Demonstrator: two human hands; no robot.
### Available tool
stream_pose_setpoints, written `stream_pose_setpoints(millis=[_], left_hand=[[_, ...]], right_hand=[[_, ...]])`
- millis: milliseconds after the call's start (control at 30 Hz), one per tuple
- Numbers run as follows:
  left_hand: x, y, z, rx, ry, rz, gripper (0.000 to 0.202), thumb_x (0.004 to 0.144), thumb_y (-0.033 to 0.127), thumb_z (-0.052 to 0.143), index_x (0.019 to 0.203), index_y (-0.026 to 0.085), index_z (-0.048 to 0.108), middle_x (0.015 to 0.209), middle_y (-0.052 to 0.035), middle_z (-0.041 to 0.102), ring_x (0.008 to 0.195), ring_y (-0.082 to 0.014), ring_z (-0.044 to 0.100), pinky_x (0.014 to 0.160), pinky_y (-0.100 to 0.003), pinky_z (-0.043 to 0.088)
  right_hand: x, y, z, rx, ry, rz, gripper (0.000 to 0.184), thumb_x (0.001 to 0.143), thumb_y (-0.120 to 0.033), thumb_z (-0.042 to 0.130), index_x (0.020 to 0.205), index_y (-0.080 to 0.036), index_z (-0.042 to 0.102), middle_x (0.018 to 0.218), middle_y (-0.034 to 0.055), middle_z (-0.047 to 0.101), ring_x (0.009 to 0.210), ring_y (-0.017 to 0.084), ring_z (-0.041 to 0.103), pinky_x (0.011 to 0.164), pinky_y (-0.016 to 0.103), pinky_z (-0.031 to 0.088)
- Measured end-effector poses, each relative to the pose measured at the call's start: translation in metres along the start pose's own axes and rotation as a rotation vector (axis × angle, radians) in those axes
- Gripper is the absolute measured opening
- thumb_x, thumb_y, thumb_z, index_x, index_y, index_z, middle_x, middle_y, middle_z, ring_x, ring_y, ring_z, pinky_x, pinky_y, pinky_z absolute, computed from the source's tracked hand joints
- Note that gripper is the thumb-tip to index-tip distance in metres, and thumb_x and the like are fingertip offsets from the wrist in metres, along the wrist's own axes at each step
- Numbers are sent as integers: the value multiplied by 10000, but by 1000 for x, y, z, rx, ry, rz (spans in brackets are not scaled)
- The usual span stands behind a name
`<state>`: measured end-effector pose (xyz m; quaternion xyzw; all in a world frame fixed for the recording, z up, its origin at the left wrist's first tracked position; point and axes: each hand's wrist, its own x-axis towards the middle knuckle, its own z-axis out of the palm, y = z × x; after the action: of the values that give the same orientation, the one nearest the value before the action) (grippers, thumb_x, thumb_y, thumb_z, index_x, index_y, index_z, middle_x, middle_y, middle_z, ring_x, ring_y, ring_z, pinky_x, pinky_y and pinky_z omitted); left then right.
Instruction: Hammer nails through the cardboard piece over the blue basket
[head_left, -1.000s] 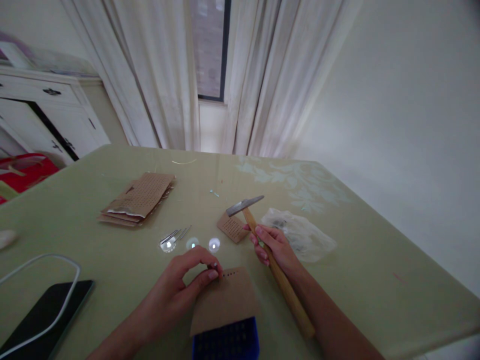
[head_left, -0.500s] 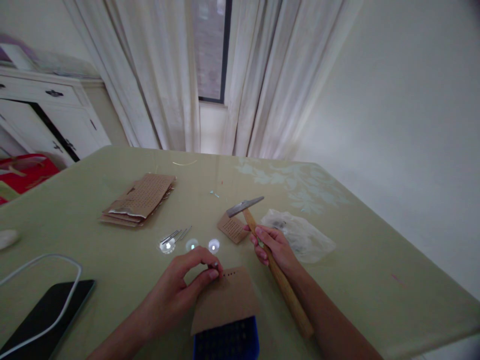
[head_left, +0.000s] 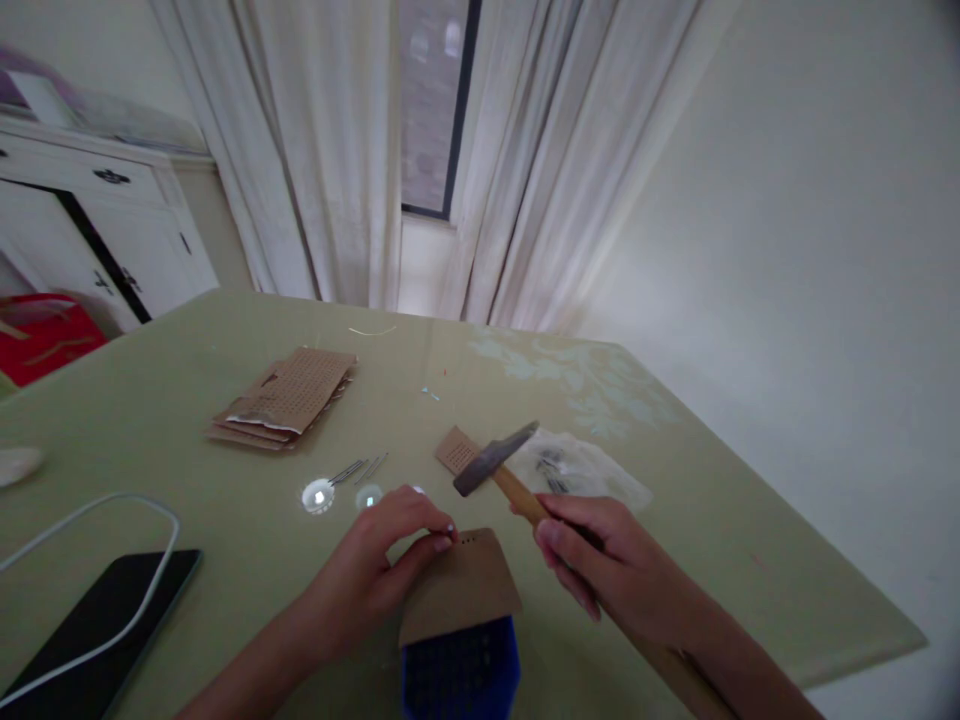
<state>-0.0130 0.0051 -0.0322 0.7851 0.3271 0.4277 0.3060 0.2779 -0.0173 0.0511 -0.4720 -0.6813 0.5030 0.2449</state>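
My left hand (head_left: 394,555) is closed in a pinch at the far left edge of a piece of brown cardboard (head_left: 459,590). A small pale nail head shows between thumb and forefinger; the shank is hidden. A short row of holes runs along the cardboard just right of the fingertips. Under the cardboard is a blue plastic basket (head_left: 461,668) with a perforated base. My right hand (head_left: 600,550) is wrapped round the wooden handle of a hammer (head_left: 495,458), its metal head raised to the right of and beyond the left fingertips.
Several loose nails (head_left: 358,470) lie beyond my left hand. A stack of punched cardboard (head_left: 289,400) sits farther left, and a small punched piece (head_left: 454,450) lies behind the hammer. A clear plastic bag (head_left: 592,468) is at right. A black tablet (head_left: 112,620) with a white cable (head_left: 169,540) lies at left.
My right hand has moved right and closer with the hammer, and its head has dropped a little in view. My left hand keeps its pinch at the cardboard. The view has shifted slightly.
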Motion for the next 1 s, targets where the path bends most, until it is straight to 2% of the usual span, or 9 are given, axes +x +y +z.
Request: stream_pose_setpoints(millis=[67,167,333,467,533,700,833,1000], left_hand=[[0,0,1,14,-4,23,160,1065,198,619,985,253,746,911,-1,778,881,-173,691,815,-279,511],[0,2,1,15,-13,21,180,1068,199,605,1003,245,765,921,-19,785,879,-184,692,815,-295,514],[-1,7,-2,24,-44,-17,219,1060,202,590,985,240,792,892,-36,771,865,-201,682,793,-305,509],[-1,8,-4,12,-68,-22,220,1063,216,592,1007,242,804,927,-47,783,900,-208,695,812,-305,514],[0,8,-4,-5,-79,-37,219,1059,214,597,1016,242,810,945,-50,783,916,-207,703,829,-304,522],[1,10,-5,-79,-114,-92,229,1048,211,595,1001,238,817,1014,-56,758,930,-197,717,829,-287,542],[1,12,-7,-95,-113,-104,225,1038,204,605,960,230,814,1002,-52,756,926,-193,721,820,-276,539],[3,15,-9,-95,-140,-132,217,1023,232,628,927,234,824,1001,-51,764,930,-198,726,829,-286,545]], right_hand=[[-21,-22,-1,-131,-13,23,441,1143,-501,509,841,-192,595,539,-69,530,450,72,453,488,186,388],[-39,-47,4,-216,10,50,429,1153,-500,467,852,-213,574,544,-81,506,448,82,448,492,191,396],[-38,-66,20,-394,-18,-20,398,1143,-450,466,821,-241,568,568,-65,519,451,108,494,548,226,455],[-36,-68,24,-393,45,-26,401,1136,-470,463,809,-254,551,545,-70,496,418,118,466,535,245,455],[-36,-67,25,-354,25,-2,408,1138,-478,452,804,-257,530,532,-76,470,415,118,447,512,239,433],[-39,-63,29,-397,45,-44,398,1127,-442,479,788,-243,542,614,-38,546,542,138,549,577,248,430],[-40,-54,33,-366,34,-13,394,1141,-442,464,804,-249,530,533,-72,489,445,118,475,524,240,398],[-40,-50,36,-442,59,-35,378,1139,-435,464,826,-244,554,588,-48,543,451,120,486,503,251,383]])
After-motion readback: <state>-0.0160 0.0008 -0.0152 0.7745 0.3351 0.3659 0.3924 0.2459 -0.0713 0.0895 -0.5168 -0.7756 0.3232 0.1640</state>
